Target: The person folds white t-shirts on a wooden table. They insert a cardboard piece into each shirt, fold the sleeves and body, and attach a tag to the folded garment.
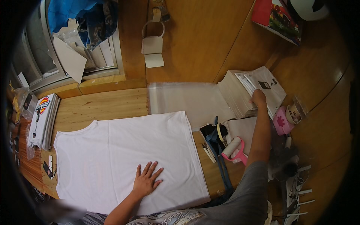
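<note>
The shirt [120,150] is laid out on the worktop [101,105], its hem at the right, and is pressed by the left hand [147,182], which is set down flat with fingers spread. The packs [270,92], right of the shirt and farther back, are touched at their near edge by the right hand [258,98]; whether anything is gripped there cannot be told, as the fingertips are hidden.

The shirt could be creased or dragged askew if the left hand were slid under load. The packs, set at a slant beside the paper stack [230,95], could be spilled if only one edge were pulled. The hem could be caught on the straps [224,170] or the roller [233,147] just right of the shirt, and the cup [294,113] in its pink holder [283,123] could be knocked by an outward swing of the right forearm.

Pale wood is left bare behind the shirt, and clear plastic [183,99] is spread behind its hem. Folded shirts [42,120] are piled left of the shirt. Far behind it, a window [39,48] is framed in metal, and wood panels [195,37] are fitted. Cables [300,180] are strewn well to its right.
</note>
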### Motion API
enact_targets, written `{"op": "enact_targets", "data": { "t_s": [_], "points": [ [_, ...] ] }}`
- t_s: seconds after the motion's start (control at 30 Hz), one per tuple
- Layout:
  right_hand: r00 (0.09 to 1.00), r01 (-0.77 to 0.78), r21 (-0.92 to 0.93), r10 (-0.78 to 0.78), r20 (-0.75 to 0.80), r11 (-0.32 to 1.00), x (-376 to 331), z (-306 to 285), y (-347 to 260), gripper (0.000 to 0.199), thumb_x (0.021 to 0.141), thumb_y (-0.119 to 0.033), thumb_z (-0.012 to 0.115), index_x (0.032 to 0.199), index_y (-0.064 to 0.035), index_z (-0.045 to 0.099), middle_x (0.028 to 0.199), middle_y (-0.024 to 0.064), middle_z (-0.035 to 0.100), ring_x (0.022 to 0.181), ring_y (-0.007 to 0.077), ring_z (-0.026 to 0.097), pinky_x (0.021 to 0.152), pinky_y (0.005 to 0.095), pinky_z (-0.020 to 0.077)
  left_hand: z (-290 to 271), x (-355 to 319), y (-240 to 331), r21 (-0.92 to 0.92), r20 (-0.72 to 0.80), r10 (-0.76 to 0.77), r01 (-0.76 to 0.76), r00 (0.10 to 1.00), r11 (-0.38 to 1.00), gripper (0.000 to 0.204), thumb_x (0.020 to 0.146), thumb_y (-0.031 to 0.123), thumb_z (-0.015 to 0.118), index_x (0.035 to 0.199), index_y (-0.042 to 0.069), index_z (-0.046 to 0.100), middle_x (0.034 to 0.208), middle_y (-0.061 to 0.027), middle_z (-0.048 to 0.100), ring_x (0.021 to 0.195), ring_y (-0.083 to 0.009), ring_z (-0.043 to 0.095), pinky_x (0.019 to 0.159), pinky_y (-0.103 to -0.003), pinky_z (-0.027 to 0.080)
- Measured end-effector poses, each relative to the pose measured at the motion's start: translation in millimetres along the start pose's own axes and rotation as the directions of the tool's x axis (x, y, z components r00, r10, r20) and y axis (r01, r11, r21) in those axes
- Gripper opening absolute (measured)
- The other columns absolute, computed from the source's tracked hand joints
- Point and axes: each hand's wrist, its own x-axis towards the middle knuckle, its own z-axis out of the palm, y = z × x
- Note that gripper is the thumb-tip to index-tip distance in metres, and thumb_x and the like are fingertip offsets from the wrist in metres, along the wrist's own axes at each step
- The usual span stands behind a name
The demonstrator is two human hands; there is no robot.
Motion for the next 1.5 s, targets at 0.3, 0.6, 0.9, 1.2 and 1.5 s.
{"op": "enact_targets", "data": {
  "t_s": [0.3,0.6,0.9,1.2,1.5],
  "points": [
    [0.981,0.076,-0.318,-0.128,-0.147,0.945,3,20,-12,0.015,0.072,-0.009,0.054,0.081,0.0009,0.062,0.087,0.0165,0.058,0.082,0.0277,0.059,0.069,0.0350,0.0480,1,-1,-2,-0.015,-0.015,-0.005,0.005,1.000,1.000,0.047,0.082,0.045,0.041,0.124,0.026,0.039,0.134,-0.0030,0.027,0.124,-0.0213,0.024,0.098,-0.052,0.015],
    [0.760,-0.179,-0.332,-0.084,-0.645,0.926,14,-43,-27,0.017,0.078,-0.013,0.047,0.075,-0.0046,0.062,0.078,0.0117,0.059,0.069,0.0230,0.060,0.061,0.0334,0.0496,2,-2,-1,-0.037,-0.037,0.005,-0.007,0.999,0.999,0.046,0.083,0.045,0.039,0.124,0.026,0.038,0.135,-0.0030,0.026,0.124,-0.0213,0.023,0.097,-0.053,0.016],
    [0.530,0.013,-0.168,-0.149,-0.835,0.986,-78,-121,-40,0.016,0.075,-0.007,0.046,0.084,-0.0080,0.059,0.078,0.0107,0.056,0.074,0.0285,0.056,0.061,0.0365,0.0466,7,-2,-3,-0.102,-0.109,0.063,-0.074,0.992,0.992,0.048,0.082,0.041,0.044,0.124,0.019,0.039,0.133,-0.0050,0.028,0.124,-0.0234,0.024,0.097,-0.052,0.017],
    [0.313,0.723,-0.503,-0.874,-0.372,0.473,-393,-83,-201,0.012,0.071,-0.009,0.059,0.079,-0.0009,0.058,0.060,0.0085,0.045,0.051,0.0225,0.045,0.045,0.0322,0.0374,-85,-27,37,-0.822,-0.107,0.169,0.009,0.980,-0.570,0.088,0.080,0.045,0.050,0.130,0.024,-0.019,0.138,-0.0136,0.013,0.122,-0.0294,0.027,0.091,-0.044,0.034],
    [0.892,0.184,0.859,-0.449,0.059,0.479,-363,36,-258,0.037,0.081,-0.026,0.054,0.108,-0.0015,0.050,0.095,0.0107,0.057,0.078,0.0170,0.056,0.065,0.0255,0.0441,-113,-162,-96,-0.928,0.166,-0.319,0.039,0.933,-0.370,0.054,0.073,0.015,0.065,0.117,-0.001,0.039,0.108,-0.0117,0.052,0.096,-0.0175,0.051,0.084,-0.031,0.041]
  ]
}}
